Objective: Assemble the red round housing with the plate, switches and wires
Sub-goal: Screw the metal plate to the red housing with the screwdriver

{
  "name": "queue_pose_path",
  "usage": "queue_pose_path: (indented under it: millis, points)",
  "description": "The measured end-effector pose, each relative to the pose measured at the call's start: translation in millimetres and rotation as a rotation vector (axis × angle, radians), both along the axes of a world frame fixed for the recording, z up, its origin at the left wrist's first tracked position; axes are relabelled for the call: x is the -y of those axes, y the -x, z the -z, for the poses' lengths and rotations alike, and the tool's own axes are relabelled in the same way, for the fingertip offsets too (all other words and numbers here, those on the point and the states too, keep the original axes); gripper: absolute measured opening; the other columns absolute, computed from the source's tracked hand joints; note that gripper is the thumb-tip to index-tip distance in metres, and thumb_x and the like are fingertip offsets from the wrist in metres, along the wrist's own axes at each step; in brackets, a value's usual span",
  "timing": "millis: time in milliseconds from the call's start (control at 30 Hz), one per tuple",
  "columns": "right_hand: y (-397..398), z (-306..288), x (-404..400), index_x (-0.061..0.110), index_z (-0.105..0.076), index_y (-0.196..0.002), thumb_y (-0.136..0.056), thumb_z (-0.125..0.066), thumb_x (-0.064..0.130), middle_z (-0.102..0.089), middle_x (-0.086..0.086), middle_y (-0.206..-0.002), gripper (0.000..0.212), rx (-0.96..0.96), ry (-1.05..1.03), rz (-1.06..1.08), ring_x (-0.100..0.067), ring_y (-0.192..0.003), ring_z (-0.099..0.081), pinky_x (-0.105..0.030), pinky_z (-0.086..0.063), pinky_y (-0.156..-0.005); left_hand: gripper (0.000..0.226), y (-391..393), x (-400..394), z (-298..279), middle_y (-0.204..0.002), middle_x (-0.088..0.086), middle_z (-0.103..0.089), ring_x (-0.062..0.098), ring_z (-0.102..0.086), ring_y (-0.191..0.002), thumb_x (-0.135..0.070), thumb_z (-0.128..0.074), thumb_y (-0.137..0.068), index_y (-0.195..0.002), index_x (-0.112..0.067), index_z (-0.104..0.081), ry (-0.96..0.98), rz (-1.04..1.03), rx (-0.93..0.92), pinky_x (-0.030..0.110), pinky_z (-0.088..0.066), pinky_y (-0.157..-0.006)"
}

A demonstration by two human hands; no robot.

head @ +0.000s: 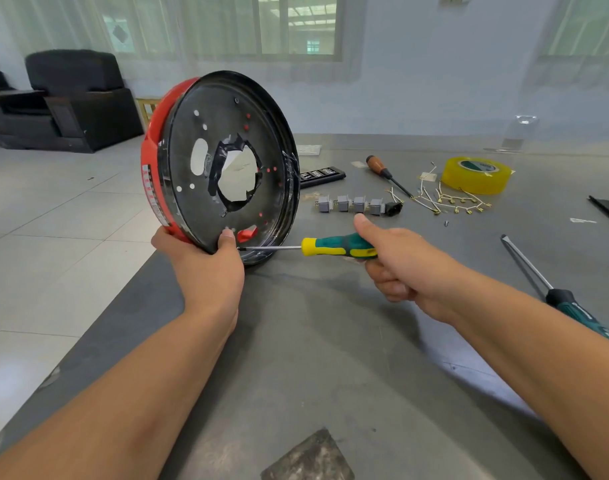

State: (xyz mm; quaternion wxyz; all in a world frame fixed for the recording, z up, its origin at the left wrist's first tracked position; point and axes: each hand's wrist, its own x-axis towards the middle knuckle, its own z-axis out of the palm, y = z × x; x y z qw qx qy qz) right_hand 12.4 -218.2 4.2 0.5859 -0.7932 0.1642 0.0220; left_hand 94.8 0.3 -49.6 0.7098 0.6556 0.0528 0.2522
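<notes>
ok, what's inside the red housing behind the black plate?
Through the black plate's centre hole only the pale wall beyond shows. The rest of the red housing's interior is covered by the plate; can't tell if it's empty.

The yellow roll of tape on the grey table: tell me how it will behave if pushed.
The translucent yellow roll of tape lies flat on the grey table, so a nudge would probably slide it rather than roll it. Being a hollow ring, it is likely light for its size. It sits beside the thin white wires with brass terminals, so a push toward them would probably scatter them.

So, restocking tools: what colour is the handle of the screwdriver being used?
Green and yellow handle, clearest in the head view.
</notes>
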Motion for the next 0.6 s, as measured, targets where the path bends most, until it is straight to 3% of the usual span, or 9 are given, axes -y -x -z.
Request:
queue_pose_path:
  millis: [67, 133, 200, 267, 333, 400, 500, 567, 600]
  points:
    - [0, -1, 9, 0.021, -0.044, -0.109, -0.096, -0.052, 0.063, -0.053, 0.002, -0.060, 0.044, 0.059, 0.090, -0.104, -0.014, -0.043, -0.041, -0.026, -0.035, -0.045, 0.048, -1, 1, 1, -0.119, -0.007, -0.058, -0.020, -0.059, -0.080, -0.014, -0.068, -0.097, -0.120, -0.026, -0.028, -0.004, -0.013, -0.006, 0.000, -0.046, -0.073]
    - [1, -1, 15, 0.030, -0.034, -0.115, -0.098, -0.057, 0.052, -0.061, 0.001, -0.080, 0.037, 0.241, 0.451, -0.195, -0.010, -0.054, -0.051, -0.027, -0.041, -0.054, 0.047, -2, 1, 2, -0.118, -0.007, -0.058, -0.024, -0.057, -0.075, -0.014, -0.068, -0.097, -0.120, -0.026, -0.028, -0.002, -0.023, -0.008, 0.000, -0.045, -0.070]
    - [5, 2, 21, 0.033, -0.033, -0.115, -0.099, -0.054, 0.053, -0.057, 0.006, -0.081, 0.033, 0.431, 0.880, -0.277, -0.008, -0.059, -0.053, -0.027, -0.040, -0.056, 0.047, -1, 1, 0, -0.116, -0.009, -0.058, -0.021, -0.059, -0.078, -0.014, -0.068, -0.098, -0.119, -0.027, -0.028, 0.008, -0.019, -0.007, 0.010, -0.052, -0.080]
    - [10, 3, 24, 0.032, -0.038, -0.115, -0.097, -0.047, 0.061, -0.054, 0.010, -0.072, 0.035, 0.512, 1.053, -0.305, -0.008, -0.060, -0.053, -0.030, -0.036, -0.055, 0.047, 1, 1, -2, -0.113, -0.013, -0.058, -0.012, -0.062, -0.088, -0.014, -0.068, -0.098, -0.120, -0.027, -0.028, 0.022, 0.000, -0.006, 0.025, -0.056, -0.091]
    - [11, 1, 19, 0.026, -0.046, -0.109, -0.093, -0.045, 0.066, -0.057, 0.007, -0.066, 0.043, 0.485, 0.940, -0.272, -0.009, -0.057, -0.054, -0.034, -0.039, -0.053, 0.046, 2, 1, -3, -0.113, -0.016, -0.058, -0.009, -0.062, -0.090, -0.013, -0.067, -0.098, -0.119, -0.027, -0.029, 0.023, 0.014, -0.002, 0.029, -0.055, -0.093]
    - [9, -4, 8, 0.015, -0.054, -0.098, -0.093, -0.051, 0.064, -0.057, 0.005, -0.055, 0.049, 0.384, 0.566, -0.163, -0.012, -0.047, -0.049, -0.031, -0.039, -0.049, 0.046, 2, 2, -3, -0.112, -0.016, -0.058, -0.017, -0.061, -0.082, -0.013, -0.067, -0.098, -0.118, -0.028, -0.028, -0.002, 0.020, 0.007, 0.023, -0.052, -0.088]
    - [10, -9, 1, 0.009, -0.058, -0.084, -0.095, -0.054, 0.064, -0.034, 0.005, -0.043, 0.057, -0.035, -0.079, -0.044, -0.011, -0.032, -0.026, -0.020, -0.022, -0.037, 0.047, 3, 2, -3, -0.113, -0.016, -0.057, -0.019, -0.061, -0.081, -0.011, -0.067, -0.097, -0.119, -0.028, -0.029, -0.028, 0.020, 0.017, 0.018, -0.050, -0.083]
    - [13, -8, -1, 0.011, -0.059, -0.082, -0.093, -0.052, 0.069, -0.029, 0.006, -0.044, 0.059, -0.183, -0.218, -0.053, -0.009, -0.031, -0.022, -0.018, -0.018, -0.036, 0.047, 4, 2, -3, -0.114, -0.014, -0.058, -0.009, -0.063, -0.088, -0.011, -0.067, -0.097, -0.119, -0.027, -0.029, -0.027, 0.016, 0.019, 0.025, -0.055, -0.088]
    - [13, -6, -1, 0.011, -0.060, -0.085, -0.091, -0.051, 0.073, -0.032, 0.006, -0.045, 0.063, -0.156, -0.130, -0.058, -0.010, -0.033, -0.025, -0.019, -0.020, -0.037, 0.047, 5, 2, -4, -0.116, -0.011, -0.058, -0.005, -0.063, -0.092, -0.011, -0.067, -0.097, -0.120, -0.027, -0.029, -0.027, 0.014, 0.017, 0.030, -0.056, -0.092]
